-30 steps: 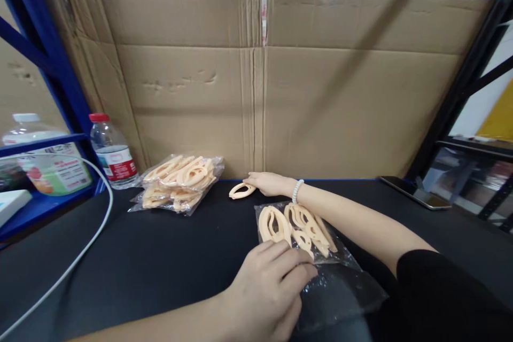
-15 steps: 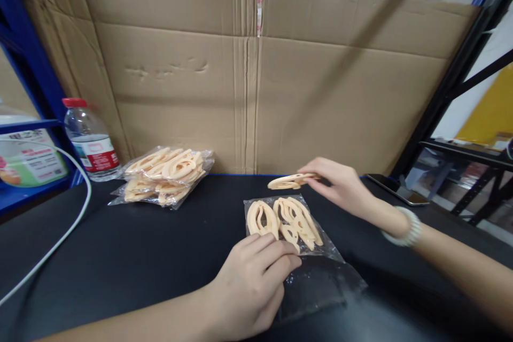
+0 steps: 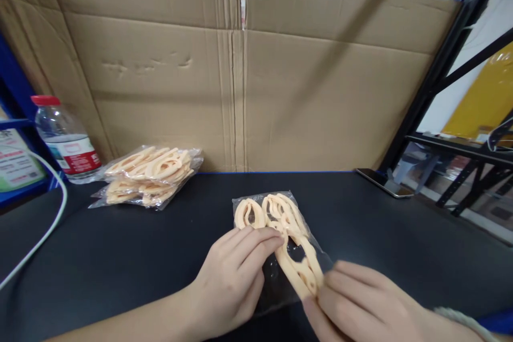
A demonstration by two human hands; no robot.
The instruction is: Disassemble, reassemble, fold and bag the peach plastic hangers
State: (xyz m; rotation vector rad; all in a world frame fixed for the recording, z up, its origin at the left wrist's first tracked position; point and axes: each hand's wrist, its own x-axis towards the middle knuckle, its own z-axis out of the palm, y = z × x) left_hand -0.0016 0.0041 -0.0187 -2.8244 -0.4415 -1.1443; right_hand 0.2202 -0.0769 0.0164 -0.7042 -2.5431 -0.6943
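A clear plastic bag [image 3: 276,278] lies on the black table, with several pale, looped flat pieces [image 3: 250,212] in its far part. My left hand [image 3: 236,272] has its fingers closed at the bag's left side, over the near ends of those pieces. Between thumb and fingers my right hand [image 3: 356,299] grips the near end of a pale cut-out piece [image 3: 298,262]. This piece slants over the bag, its far end beside my left fingertips. Whether it is inside the bag's opening I cannot tell.
Stacked clear bags of similar pale pieces [image 3: 154,173] sit at the back left, near a red-capped bottle [image 3: 68,141] and a white cable [image 3: 60,208]. A phone [image 3: 385,183] lies at the back right. Cardboard [image 3: 320,91] stands behind the table [image 3: 140,246].
My right hand has come down toward me from above the bag's far side, bringing the pale piece over the bag. My left hand still holds the bag. The view has shifted slightly right.
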